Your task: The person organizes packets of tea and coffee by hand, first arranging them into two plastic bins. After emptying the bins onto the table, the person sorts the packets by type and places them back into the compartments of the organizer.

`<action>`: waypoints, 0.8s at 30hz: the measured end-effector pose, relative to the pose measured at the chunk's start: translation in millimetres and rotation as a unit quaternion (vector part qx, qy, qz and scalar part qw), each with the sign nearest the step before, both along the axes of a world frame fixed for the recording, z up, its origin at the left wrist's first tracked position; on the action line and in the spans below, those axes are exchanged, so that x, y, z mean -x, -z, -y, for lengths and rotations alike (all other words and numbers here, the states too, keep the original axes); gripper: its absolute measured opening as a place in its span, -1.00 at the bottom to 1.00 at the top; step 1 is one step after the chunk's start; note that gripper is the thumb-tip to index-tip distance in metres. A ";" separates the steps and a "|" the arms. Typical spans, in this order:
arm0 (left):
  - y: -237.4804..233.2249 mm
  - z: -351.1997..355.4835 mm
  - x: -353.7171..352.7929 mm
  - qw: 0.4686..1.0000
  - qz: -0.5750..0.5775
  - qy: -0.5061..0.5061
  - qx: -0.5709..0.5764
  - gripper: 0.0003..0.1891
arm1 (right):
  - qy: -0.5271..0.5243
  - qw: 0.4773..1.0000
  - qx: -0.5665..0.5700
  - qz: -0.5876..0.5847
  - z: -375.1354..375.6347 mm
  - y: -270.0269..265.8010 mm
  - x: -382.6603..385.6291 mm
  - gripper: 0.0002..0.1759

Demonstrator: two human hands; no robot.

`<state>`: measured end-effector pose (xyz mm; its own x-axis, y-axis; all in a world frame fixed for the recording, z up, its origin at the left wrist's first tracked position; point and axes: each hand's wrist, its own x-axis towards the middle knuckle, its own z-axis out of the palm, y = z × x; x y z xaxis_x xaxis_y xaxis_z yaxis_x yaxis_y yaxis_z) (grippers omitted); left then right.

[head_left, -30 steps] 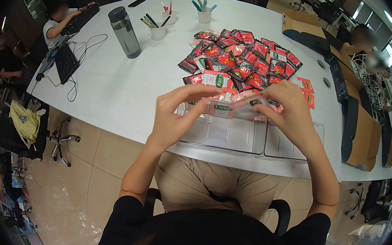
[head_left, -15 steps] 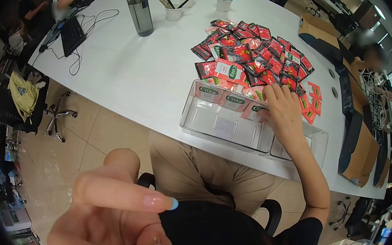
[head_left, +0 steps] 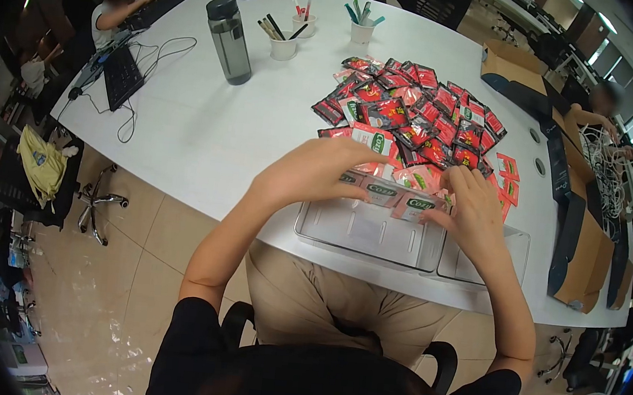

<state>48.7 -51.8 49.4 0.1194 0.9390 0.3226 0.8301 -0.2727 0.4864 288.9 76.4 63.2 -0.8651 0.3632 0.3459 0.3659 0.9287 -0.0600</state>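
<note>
A clear plastic bin (head_left: pixel 360 261) sits at the table's near edge. Pink-and-white Cozy sachets (head_left: pixel 382 195) stand in a row against its far wall. My left hand (head_left: pixel 315 168) reaches over the bin's far left part, thumb and fingers apart on either side of the far wall. At the right end of the row, my right hand (head_left: pixel 475 209) pinches a Cozy sachet (head_left: pixel 412 206), its fingers bent over the wall. Its fingertips are partly hidden. Just beyond lies a heap of red and black sachets (head_left: pixel 385 113), with some pink ones among them.
Another clear container (head_left: pixel 480 280) adjoins the bin on the right. Open cardboard boxes (head_left: pixel 577 261) line the right edge. Farther back are a grey bottle (head_left: pixel 230 44) and pen cups (head_left: pixel 283 47). A keyboard (head_left: pixel 121 76) with cables lies left. Other people sit around the table.
My left hand has moved from close to the camera forward to the bin's far wall. My right hand stays at the right end of the row, its thumb now showing on the sachet.
</note>
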 end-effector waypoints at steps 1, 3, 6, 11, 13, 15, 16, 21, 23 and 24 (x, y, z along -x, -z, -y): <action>5.0 -7.2 0.9 0.999 -0.009 -0.001 0.038 -0.57 | -0.005 1.000 0.005 -0.015 -0.7 -3.0 -2.1 -0.48; 10.9 -17.7 3.1 0.993 -0.026 -0.003 0.113 -0.61 | -0.001 0.999 0.019 -0.046 -8.6 -9.2 -3.6 -0.56; 15.8 -23.8 3.9 0.995 -0.032 0.005 0.090 -0.64 | 0.038 0.995 0.050 -0.076 -27.6 -21.0 -7.4 -0.66; 14.6 -24.3 6.0 0.997 0.014 0.029 0.076 -0.66 | 0.099 0.991 0.073 -0.050 -52.3 -34.9 -7.7 -0.75; 12.3 -21.9 9.7 0.998 0.036 0.026 0.053 -0.67 | 0.088 0.993 0.075 -0.036 -55.4 -33.4 -3.8 -0.77; 9.2 -18.4 16.0 0.998 0.054 0.003 0.042 -0.67 | 0.061 0.996 0.069 -0.020 -60.8 -26.7 5.8 -0.79; 10.2 -16.1 22.1 0.996 0.074 -0.011 0.048 -0.68 | 0.045 0.996 0.072 -0.002 -65.3 -23.0 13.1 -0.79; 36.0 -17.5 52.6 0.989 0.115 -0.090 -0.027 -0.70 | -0.088 0.983 0.131 0.095 -75.7 -3.2 73.0 -0.71; 40.9 -20.1 60.8 0.991 0.039 -0.130 -0.002 -0.71 | -0.112 0.968 0.184 0.129 -85.0 17.7 102.4 -0.55; 46.1 -20.6 63.3 0.989 0.002 -0.147 0.016 -0.71 | -0.101 0.972 0.159 0.138 -86.6 20.5 116.6 -0.54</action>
<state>-14.6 -31.3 3.3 -0.1609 0.9426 0.2927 0.8694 -0.0050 0.4941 172.3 163.0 42.7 -0.9738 0.2271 -0.0121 0.2213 0.9339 -0.2808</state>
